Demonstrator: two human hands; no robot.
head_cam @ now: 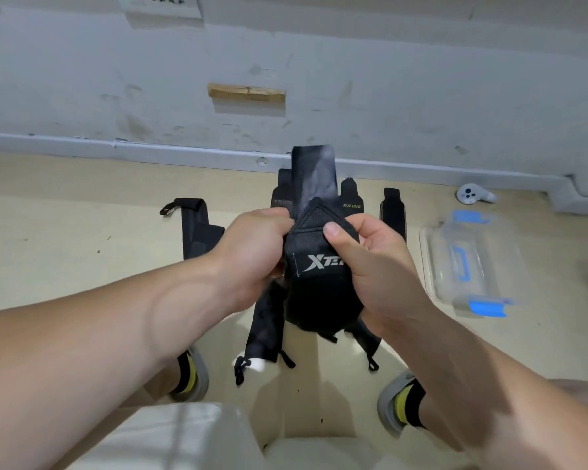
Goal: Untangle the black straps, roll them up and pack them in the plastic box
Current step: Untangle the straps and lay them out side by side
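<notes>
Pale floor (82, 232) runs up to a scuffed white wall (387, 79), and above it both hands work one black strap (316, 293). Left hand (252, 252) has its fingers curled round the left side of the bundle. Right hand (377, 262) pinches it from the right, thumb pressed on the top fold beside the white logo. So both are closed on the same strap, held in the air well clear of the floor. Its free tail (313, 178) stands up from the bundle, blurred. More black webbing (265, 330) hangs below the hands and ends in small cord loops (240, 368) — whether that is the same strap or another caught in it, I cannot tell.

Other straps (392, 208) lie flat near the wall and off to the left. Box (469, 262), clear with blue latches, sits on the floor well to the right, near a white controller (472, 195). It is too blurred to say if the lid is clipped down.

Risks, as I judge them: the roll looks loose and lumpy, so a slack thumb would let the folds spring open. The dangling loops could snag on each other or on a shoe (398, 401) if the bundle is pulled up sharply, tightening a knot instead of freeing it. Reaching for the box means letting go with one hand — the roll may unwind then, more so if the latches need opening first
</notes>
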